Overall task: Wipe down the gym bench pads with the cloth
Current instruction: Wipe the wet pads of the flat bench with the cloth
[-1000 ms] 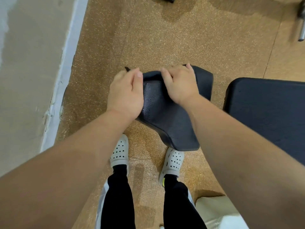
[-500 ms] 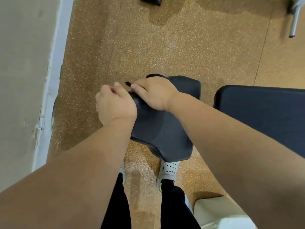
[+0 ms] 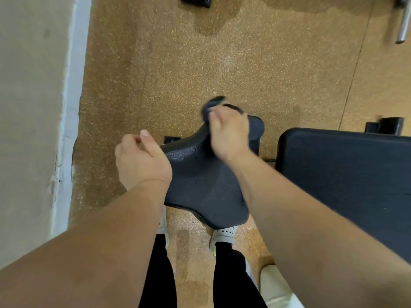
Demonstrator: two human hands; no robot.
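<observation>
Fingers (image 3: 214, 115) of the right hand (image 3: 229, 134) are clenching around one dark cloth (image 3: 214, 102), which is bunching out past the knuckles. Motion blur is softening this hand. Fingers (image 3: 130, 141) of the left hand (image 3: 142, 161) are curling loosely with the thumb raised, and nothing is showing inside them.

Nearest the viewer, below both sets of fingers, two legs in black trousers (image 3: 158, 274) are standing in two pale perforated shoes, the left shoe (image 3: 163, 225) and the right shoe (image 3: 224, 235). One cream object (image 3: 275, 287) is sitting at the bottom edge, right of the legs; it is too cropped to identify.

Two dark bench pads are showing. The small seat pad (image 3: 200, 181) is lying between the two hands, its near edge overhanging the shoes and its far end reaching under the right fingers, where the cloth is. The left hand is overlapping its left edge; whether it is touching cannot be told. The large pad (image 3: 344, 174) is lying to the right of the right fingers, with a narrow gap between the two pads.

Left of the left fingers, a strip of speckled orange floor (image 3: 178, 74) is running to a white baseboard (image 3: 69, 130) and a beige wall (image 3: 33, 107). Beyond the fingers the floor is opening wide. At its far edge one black block (image 3: 195, 1) is sitting straight ahead and one metal bar (image 3: 402, 27) is hanging far to the right. One black bracket (image 3: 387, 125) is standing just past the large pad.
</observation>
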